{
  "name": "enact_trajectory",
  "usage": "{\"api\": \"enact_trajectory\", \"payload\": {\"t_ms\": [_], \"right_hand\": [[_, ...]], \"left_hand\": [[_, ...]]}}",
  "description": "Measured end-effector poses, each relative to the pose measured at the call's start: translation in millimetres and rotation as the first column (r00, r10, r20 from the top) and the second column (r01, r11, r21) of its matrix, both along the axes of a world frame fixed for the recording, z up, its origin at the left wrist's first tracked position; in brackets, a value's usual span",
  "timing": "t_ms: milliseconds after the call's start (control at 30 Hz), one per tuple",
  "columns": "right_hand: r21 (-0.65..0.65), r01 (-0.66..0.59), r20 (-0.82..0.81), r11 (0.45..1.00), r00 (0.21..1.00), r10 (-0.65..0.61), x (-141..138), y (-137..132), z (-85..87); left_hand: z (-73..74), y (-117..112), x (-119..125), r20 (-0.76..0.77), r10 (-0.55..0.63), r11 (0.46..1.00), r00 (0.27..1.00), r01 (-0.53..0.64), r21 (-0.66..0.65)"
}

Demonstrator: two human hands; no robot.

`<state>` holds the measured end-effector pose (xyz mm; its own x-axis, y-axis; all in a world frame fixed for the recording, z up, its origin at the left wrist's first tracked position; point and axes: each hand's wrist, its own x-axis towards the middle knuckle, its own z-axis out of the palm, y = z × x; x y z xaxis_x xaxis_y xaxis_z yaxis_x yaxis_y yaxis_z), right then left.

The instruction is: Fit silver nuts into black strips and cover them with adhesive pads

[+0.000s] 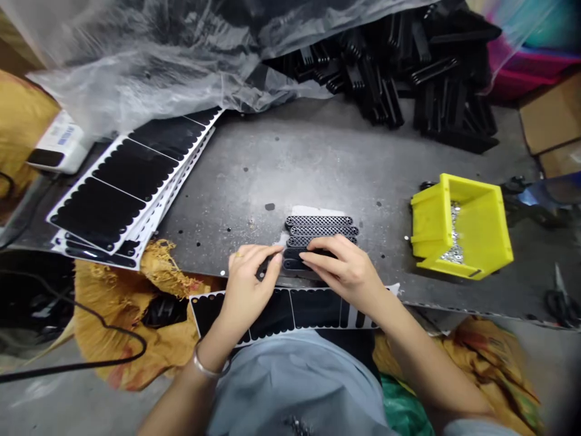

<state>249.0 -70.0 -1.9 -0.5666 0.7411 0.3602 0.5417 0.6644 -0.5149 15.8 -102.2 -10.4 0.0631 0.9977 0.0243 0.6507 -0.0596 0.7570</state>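
Observation:
Several narrow black plastic strips with rounded ends lie side by side on the grey table in front of me. The far ones, such as this lattice-faced strip (319,221), show a criss-cross pattern. The nearest strip (294,264) has a smooth dark top. My right hand (347,269) is closed over the near strips, thumb and fingertips at the smooth surface. At their left end is my left hand (253,275), thumb and forefinger brought close together; anything small between them is hidden. Across my lap lies a sheet of black stickers (272,315), partly behind my forearms.
Stacked black sticker sheets (120,181) lie at the left beside a white device (63,142). A yellow bin (483,230) with small metal parts (454,242) stands at the right, scissors (560,300) beyond it. Black plastic parts (376,72) and clear plastic sheeting (172,66) fill the back.

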Motion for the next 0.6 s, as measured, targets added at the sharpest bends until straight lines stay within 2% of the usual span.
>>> {"api": "enact_trajectory", "payload": {"t_ms": [200, 367, 600], "right_hand": [[-0.069, -0.028, -0.036, 0.997, 0.999, 0.026, 1, 5, 1.7], [-0.094, -0.045, -0.078, 0.995, 0.996, 0.038, 4, 7, 1.0], [-0.092, -0.041, 0.0, 0.995, 0.999, 0.041, 4, 7, 8.0]], "left_hand": [[-2.1, 15, 8, 0.127, 0.038, 0.996, 0.991, -0.028, -0.082], [-2.2, 17, 7, 0.128, 0.048, 0.995, 0.991, -0.036, -0.094], [-3.3, 20, 10, 0.101, 0.069, 0.992, 0.993, -0.059, -0.108]]}}
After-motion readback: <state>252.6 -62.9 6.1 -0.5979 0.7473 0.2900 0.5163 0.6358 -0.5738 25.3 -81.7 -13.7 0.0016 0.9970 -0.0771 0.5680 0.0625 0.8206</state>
